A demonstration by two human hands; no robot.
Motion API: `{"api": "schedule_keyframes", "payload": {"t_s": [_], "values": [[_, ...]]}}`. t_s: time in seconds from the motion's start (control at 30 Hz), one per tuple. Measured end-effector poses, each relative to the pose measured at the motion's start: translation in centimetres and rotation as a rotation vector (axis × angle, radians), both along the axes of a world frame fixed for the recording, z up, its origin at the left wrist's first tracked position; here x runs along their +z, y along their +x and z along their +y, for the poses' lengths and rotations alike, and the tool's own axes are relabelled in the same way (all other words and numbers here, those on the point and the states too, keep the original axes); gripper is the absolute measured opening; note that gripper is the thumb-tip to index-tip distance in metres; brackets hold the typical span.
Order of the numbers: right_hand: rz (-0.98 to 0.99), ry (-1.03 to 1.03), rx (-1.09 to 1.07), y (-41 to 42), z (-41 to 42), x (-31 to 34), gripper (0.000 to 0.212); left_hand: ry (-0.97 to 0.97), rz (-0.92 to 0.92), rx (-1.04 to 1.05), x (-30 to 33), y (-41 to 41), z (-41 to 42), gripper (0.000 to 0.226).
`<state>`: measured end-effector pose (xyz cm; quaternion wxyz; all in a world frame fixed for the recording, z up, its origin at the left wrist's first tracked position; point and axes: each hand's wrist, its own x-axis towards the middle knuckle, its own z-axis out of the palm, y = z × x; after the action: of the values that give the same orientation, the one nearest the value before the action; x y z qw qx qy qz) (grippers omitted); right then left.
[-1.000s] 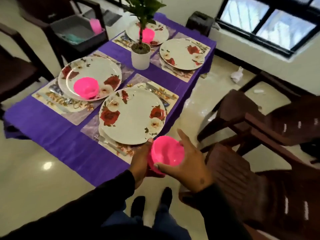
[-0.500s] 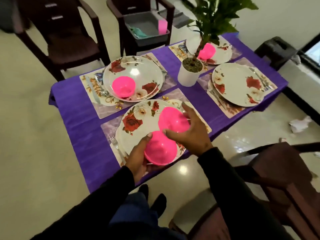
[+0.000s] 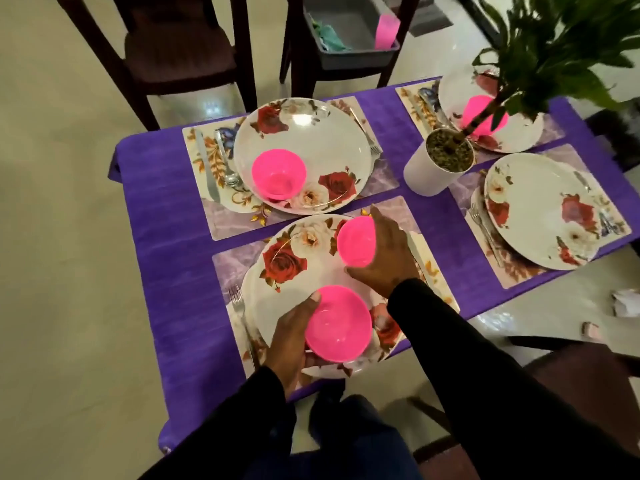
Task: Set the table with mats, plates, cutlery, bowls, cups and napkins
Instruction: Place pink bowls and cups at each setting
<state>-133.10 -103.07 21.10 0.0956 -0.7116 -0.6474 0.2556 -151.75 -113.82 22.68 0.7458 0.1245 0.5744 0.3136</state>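
Note:
On the purple table, the near floral plate (image 3: 294, 292) lies on its mat. My left hand (image 3: 291, 337) grips a pink bowl (image 3: 337, 329) over the plate's near edge. My right hand (image 3: 384, 254) holds a second pink bowl (image 3: 355, 240) over the plate's far right side. Whether either bowl touches the plate I cannot tell. The far left plate (image 3: 311, 140) carries a pink bowl (image 3: 278, 173). Another pink bowl (image 3: 481, 112) sits on the far right plate (image 3: 453, 95) behind the plant. The right plate (image 3: 536, 209) bears no bowl.
A white pot with a leafy plant (image 3: 436, 168) stands mid-table. Forks, knives and spoons lie beside the plates. A grey bin (image 3: 349, 60) with a pink cup (image 3: 386, 31) rests on a far chair. Dark chairs surround the table; crumpled paper (image 3: 627, 301) lies on the floor.
The stacked bowls have come apart over the near plate. My right hand carried one bowl toward the plate's far right; my left hand keeps the other at the near edge. The view shifted closer.

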Motion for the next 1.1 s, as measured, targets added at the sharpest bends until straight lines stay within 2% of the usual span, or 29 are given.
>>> {"api": "schedule_keyframes", "payload": {"t_s": [0.1,0.23,0.33,0.4,0.47,0.53,0.67,0.8,0.87,0.93,1.03,1.1], "values": [[0.044,-0.012,-0.011,0.9,0.6,-0.9,0.123,-0.017,0.025,0.033,-0.2,0.7,0.5,0.046],[0.087,-0.017,0.037,1.9,1.2,-1.6,0.126,-0.009,0.089,0.099,-0.4,2.3,1.2,0.028],[0.131,-0.025,0.097,2.3,1.5,-1.7,0.133,0.003,0.148,0.162,-0.2,4.3,1.6,0.037],[0.143,-0.06,0.157,3.0,1.9,-1.6,0.137,0.018,0.191,0.204,0.4,6.0,1.7,0.026],[0.153,-0.058,0.222,4.1,2.0,-1.3,0.133,0.045,0.207,0.254,0.7,7.6,1.5,0.017],[0.187,-0.034,0.273,5.6,2.0,-0.7,0.116,0.082,0.216,0.322,1.4,9.4,1.3,0.015],[0.3,0.096,0.285,8.6,2.3,1.0,0.066,0.112,0.247,0.407,1.9,12.3,1.2,0.016],[0.484,0.154,0.182,11.0,2.4,3.2,0.034,0.074,0.246,0.399,2.4,15.2,0.8,0.059],[0.568,0.063,0.18,12.0,1.9,5.0,0.028,0.09,0.267,0.368,2.7,16.6,0.8,0.059],[0.563,-0.049,0.267,13.1,0.8,6.2,0.038,0.115,0.264,0.324,2.6,18.0,1.0,0.052],[0.434,-0.161,0.389,15.7,-1.6,7.5,0.084,0.142,0.244,0.309,1.9,20.6,1.6,0.05],[0.332,-0.142,0.46,17.5,-2.8,8.1,0.101,0.164,0.216,0.293,1.9,22.4,2.4,0.043]]}}
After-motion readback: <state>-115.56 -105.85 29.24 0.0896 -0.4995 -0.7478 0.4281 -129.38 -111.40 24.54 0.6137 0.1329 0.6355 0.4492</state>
